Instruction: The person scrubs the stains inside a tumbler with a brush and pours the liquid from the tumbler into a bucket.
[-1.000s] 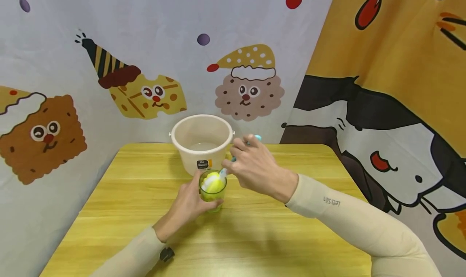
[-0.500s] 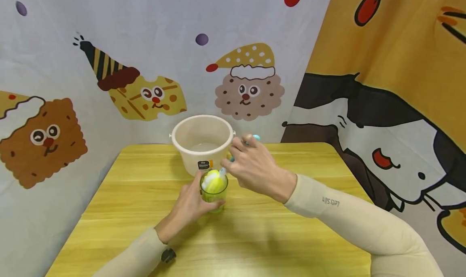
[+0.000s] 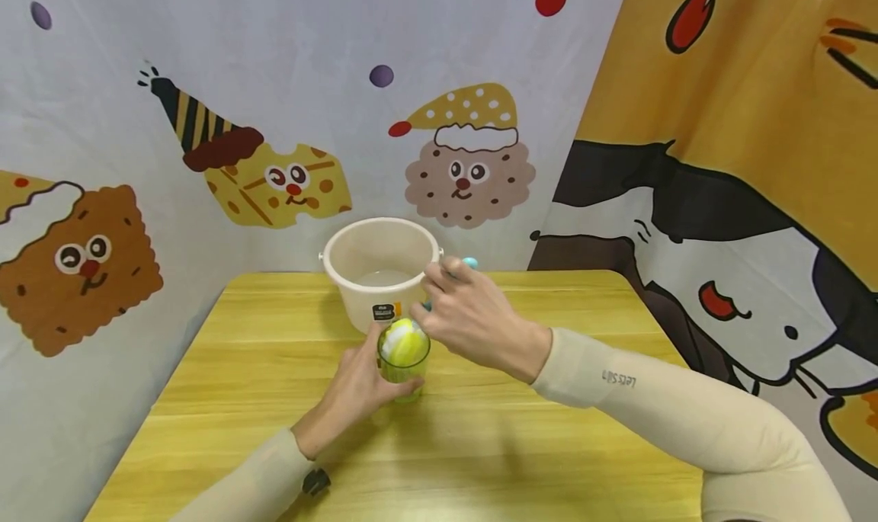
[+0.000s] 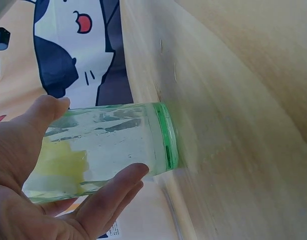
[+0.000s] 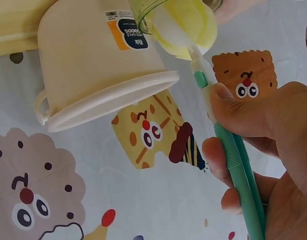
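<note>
In the head view the left hand point(image 3: 360, 377) grips a green-tinted glass point(image 3: 405, 373) standing on the table. A yellow and white sponge head point(image 3: 406, 343) fills the mouth of the glass. The right hand point(image 3: 473, 316) pinches the brush's teal handle. From the right wrist view, thumb and fingers curl round the green handle point(image 5: 239, 175), and the sponge head point(image 5: 186, 27) sits partly in the glass mouth. The left wrist view has the left hand point(image 4: 53, 185) wrapped round the glass point(image 4: 113, 145), with yellow sponge visible through its wall.
A cream bucket point(image 3: 382, 286) with a dark and orange label stands just behind the glass. The wooden table point(image 3: 549, 446) lies under both forearms. A cloth with cartoon prints point(image 3: 288, 49) hangs behind the table.
The right hand has shifted slightly left, tilting the brush handle, and the sponge head sits a little higher in the glass mouth. The left hand keeps its grip with little movement.
</note>
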`<state>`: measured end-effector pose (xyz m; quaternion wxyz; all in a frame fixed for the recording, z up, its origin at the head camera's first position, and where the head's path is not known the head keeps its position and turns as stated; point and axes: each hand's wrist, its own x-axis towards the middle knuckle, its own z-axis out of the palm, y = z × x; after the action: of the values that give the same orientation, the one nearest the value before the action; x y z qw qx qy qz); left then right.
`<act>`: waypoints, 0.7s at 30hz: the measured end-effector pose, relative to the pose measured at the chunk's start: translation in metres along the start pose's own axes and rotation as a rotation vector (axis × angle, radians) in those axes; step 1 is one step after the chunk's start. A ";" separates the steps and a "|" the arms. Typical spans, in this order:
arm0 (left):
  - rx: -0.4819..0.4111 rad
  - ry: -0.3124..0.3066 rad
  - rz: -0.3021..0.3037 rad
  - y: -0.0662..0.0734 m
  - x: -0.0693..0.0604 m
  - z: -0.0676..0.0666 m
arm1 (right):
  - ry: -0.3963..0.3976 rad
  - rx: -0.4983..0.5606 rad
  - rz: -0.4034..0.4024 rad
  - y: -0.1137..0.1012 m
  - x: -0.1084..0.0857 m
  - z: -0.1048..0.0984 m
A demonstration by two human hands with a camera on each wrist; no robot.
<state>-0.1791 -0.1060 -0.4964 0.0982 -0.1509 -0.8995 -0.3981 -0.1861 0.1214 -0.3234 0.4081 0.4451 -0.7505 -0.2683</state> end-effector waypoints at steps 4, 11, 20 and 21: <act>0.007 0.000 0.008 -0.001 0.001 0.000 | 0.017 -0.032 -0.025 0.001 0.003 0.001; 0.003 -0.001 0.005 -0.002 0.000 -0.001 | 0.014 -0.053 -0.064 0.002 0.006 0.002; 0.011 0.001 0.014 -0.001 0.000 -0.001 | -0.013 -0.073 -0.116 0.004 0.011 -0.002; 0.009 0.001 0.013 -0.001 0.000 0.000 | -0.014 -0.077 -0.122 0.004 0.011 -0.002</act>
<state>-0.1797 -0.1068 -0.4967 0.1019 -0.1562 -0.9003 -0.3934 -0.1896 0.1133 -0.3151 0.4027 0.4722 -0.7138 -0.3245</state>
